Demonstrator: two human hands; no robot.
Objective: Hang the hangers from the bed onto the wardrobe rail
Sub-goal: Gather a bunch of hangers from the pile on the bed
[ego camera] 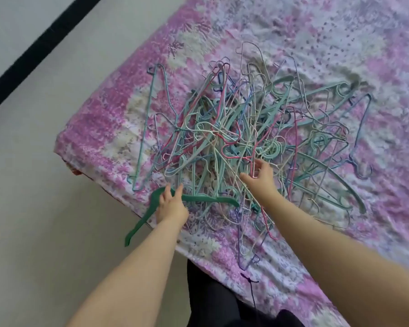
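Observation:
A tangled pile of hangers [246,138], thin wire ones in pink, blue, cream and teal plus thicker teal plastic ones, lies on the bed [340,43] with its pink and white flowered sheet. My left hand [171,205] grips a dark green plastic hanger [198,198] near its middle, at the bed's near-left edge; one arm of that hanger sticks out over the floor. My right hand [261,177] reaches into the pile, its fingers pinching a thin pink wire hanger [254,165]. No wardrobe rail is in view.
Pale floor [45,173] lies left of the bed, crossed by a black strip [40,46] at the upper left. My dark-clothed legs [222,303] stand against the bed's near edge. A dark cord [252,289] hangs there.

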